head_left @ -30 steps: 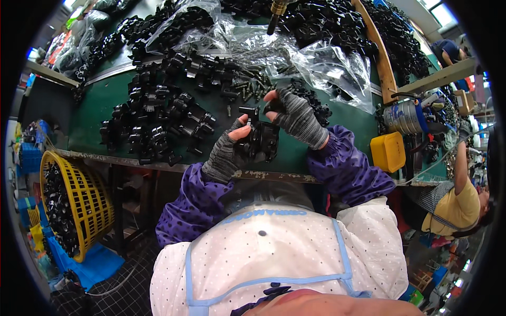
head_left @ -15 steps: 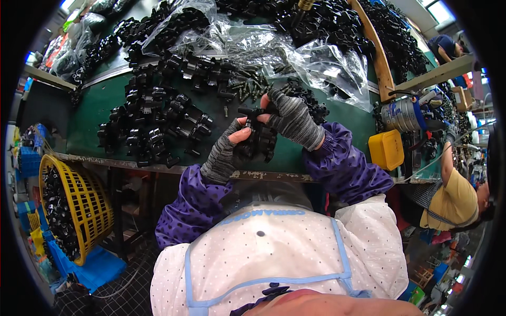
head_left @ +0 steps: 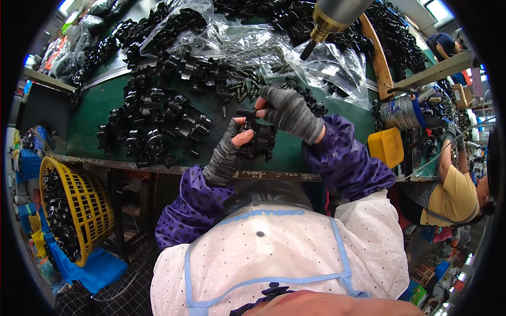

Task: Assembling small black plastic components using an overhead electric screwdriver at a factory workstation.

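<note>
Green workbench [head_left: 100, 113] unchanged; both hands, left [head_left: 227, 152] and right [head_left: 287, 110], still pinch the black part [head_left: 252, 126].

What we cannot make out

The black part [head_left: 252, 138] sits mostly hidden between our left hand [head_left: 227, 152] and right hand [head_left: 287, 110]; at twelve o'clock the hanging tool [head_left: 329, 18] is cut off; the small screws [head_left: 240, 89] blur together.

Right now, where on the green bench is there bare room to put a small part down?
Bare green mat lies left of the heap of black parts, toward the bench's left end. A narrow strip lies between the right hand and the yellow box. The back is crowded with plastic bags and parts; the left hand holds a black part at the front edge.
</note>
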Motion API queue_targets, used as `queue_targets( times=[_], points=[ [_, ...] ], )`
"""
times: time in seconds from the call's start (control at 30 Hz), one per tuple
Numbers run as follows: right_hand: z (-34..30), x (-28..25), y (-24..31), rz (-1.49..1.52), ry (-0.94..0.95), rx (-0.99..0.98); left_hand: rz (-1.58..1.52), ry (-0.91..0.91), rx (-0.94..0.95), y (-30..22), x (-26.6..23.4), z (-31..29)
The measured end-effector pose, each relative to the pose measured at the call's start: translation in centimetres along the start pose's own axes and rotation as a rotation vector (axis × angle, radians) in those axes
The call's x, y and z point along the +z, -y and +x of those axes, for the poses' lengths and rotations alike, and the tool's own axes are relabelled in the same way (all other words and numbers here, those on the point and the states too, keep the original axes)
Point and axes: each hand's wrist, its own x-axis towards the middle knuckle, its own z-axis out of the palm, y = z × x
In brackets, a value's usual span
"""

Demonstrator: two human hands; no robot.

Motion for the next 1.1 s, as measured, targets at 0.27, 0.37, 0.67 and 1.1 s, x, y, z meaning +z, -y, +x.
queue_targets(
  times=[0.27,0.37,0.67,1.1],
  points=[
    [-1.3,-3.1,-0.4,0.368,0.232,0.317,-0.052,-0.047,-0.023,-1.5,0.3,0.3],
    [-1.9,0.7,-3.7,0.284,0.156,-0.087,-0.063,0.027,-0.042,-0.8,0.1,1.7],
    [8.5,-6.2,-6.8,0.546,-0.120,0.371,0.303,0.098,-0.011,-1.5,-0.7,-0.3],
    [16.0,-3.6,-13.4,0.097,-0.291,0.310,0.493,0.075,-0.038,-0.3,-2.6,0.5]
  ],
)
